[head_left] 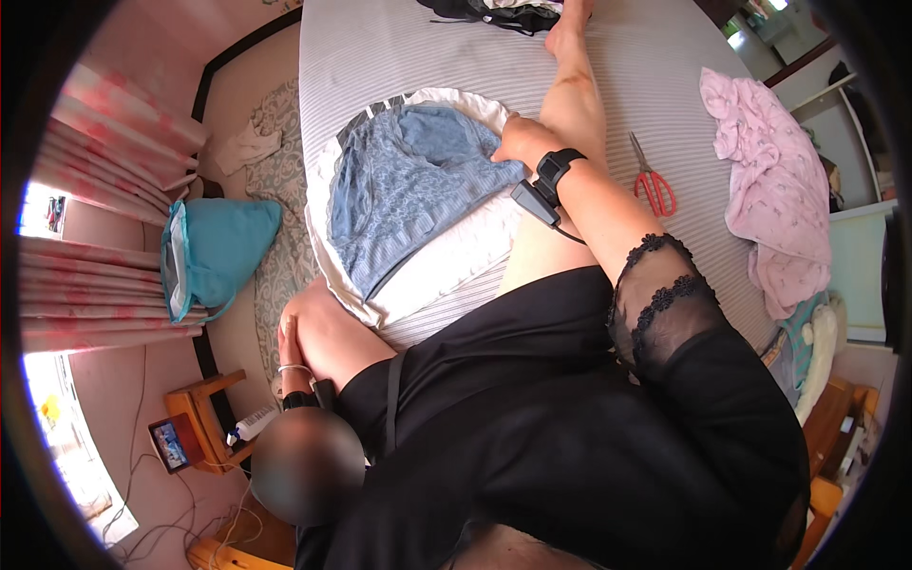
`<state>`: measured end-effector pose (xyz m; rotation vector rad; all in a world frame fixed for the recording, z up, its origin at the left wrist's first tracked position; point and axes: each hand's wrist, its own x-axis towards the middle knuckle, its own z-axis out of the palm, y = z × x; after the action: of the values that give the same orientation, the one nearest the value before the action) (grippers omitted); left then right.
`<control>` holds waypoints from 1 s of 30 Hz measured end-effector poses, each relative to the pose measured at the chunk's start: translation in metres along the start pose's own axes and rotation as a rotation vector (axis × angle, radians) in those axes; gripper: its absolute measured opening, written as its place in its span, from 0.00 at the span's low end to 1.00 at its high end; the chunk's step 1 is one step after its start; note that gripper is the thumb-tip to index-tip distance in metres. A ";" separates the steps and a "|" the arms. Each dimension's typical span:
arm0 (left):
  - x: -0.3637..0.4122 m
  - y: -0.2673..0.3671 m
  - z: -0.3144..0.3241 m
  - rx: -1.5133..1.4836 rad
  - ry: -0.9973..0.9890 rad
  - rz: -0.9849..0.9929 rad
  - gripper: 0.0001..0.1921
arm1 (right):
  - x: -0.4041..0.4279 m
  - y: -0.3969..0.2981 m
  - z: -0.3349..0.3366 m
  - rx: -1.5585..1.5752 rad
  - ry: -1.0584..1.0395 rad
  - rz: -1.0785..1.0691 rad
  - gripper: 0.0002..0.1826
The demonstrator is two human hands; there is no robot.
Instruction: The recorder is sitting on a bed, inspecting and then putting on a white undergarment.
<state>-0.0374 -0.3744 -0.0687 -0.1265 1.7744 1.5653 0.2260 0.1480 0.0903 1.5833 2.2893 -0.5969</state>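
Blue lace-patterned underpants [413, 189] lie spread out on a white cloth garment [456, 260], whose dark patterned edge shows at the far left. My right hand [524, 144] grips the right edge of the underpants, thumb on top; its other fingers are partly hidden. Against my bent left knee rests my left hand [290, 345]. Most of its fingers are hidden behind the leg, and I see nothing held in it. Red-handled scissors [653, 182] lie to the right of my outstretched leg, their blades pointing away from me.
I sit on a bed with a striped sheet [399, 50]. A pink blanket [773, 185] lies at the right, dark clothing [491, 16] at the far end. On the left are a turquoise bag [221, 246], a wooden stool [206, 410], a lit screen [171, 443] and loose cables.
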 end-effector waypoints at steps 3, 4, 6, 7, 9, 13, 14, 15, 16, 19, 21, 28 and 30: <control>0.008 -0.004 -0.006 -0.021 -0.018 0.019 0.35 | 0.010 0.007 0.013 0.061 -0.073 -0.097 0.33; 0.009 -0.004 -0.007 -0.004 -0.010 0.026 0.35 | 0.006 0.012 0.019 0.054 0.014 -0.198 0.30; 0.010 -0.005 -0.008 -0.023 0.001 0.026 0.35 | 0.000 0.016 0.021 0.074 0.018 -0.262 0.30; 0.010 -0.005 -0.008 -0.034 0.006 0.025 0.35 | -0.004 0.015 0.019 0.100 0.021 -0.320 0.29; 0.005 -0.003 -0.003 -0.046 0.010 0.006 0.35 | -0.006 0.017 0.015 0.139 -0.037 -0.331 0.27; -0.002 0.005 0.002 -0.031 0.013 -0.006 0.34 | -0.016 0.024 0.016 0.342 -0.016 -0.405 0.24; -0.004 0.004 0.003 -0.038 0.020 -0.002 0.34 | -0.018 0.023 0.015 0.348 0.027 -0.444 0.23; -0.010 0.010 0.018 0.009 0.024 0.044 0.34 | -0.016 0.027 0.014 0.342 0.031 -0.444 0.23; -0.014 0.013 0.024 0.057 0.040 0.091 0.33 | -0.014 0.029 0.016 0.323 0.004 -0.464 0.22; -0.015 0.013 0.019 0.083 0.030 0.163 0.32 | -0.009 0.028 0.028 0.276 -0.008 -0.547 0.19; -0.012 0.003 0.009 0.032 0.073 0.176 0.33 | -0.012 0.023 0.035 0.243 -0.010 -0.630 0.17; -0.018 0.017 0.023 -0.034 0.084 0.162 0.38 | 0.002 0.031 0.049 0.249 0.040 -0.674 0.21; -0.026 0.018 0.020 -0.044 0.067 0.131 0.38 | -0.003 0.025 0.050 0.165 0.044 -0.698 0.21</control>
<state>-0.0195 -0.3623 -0.0383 -0.0864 1.8330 1.7117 0.2510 0.1283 0.0437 0.8136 2.8777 -0.9287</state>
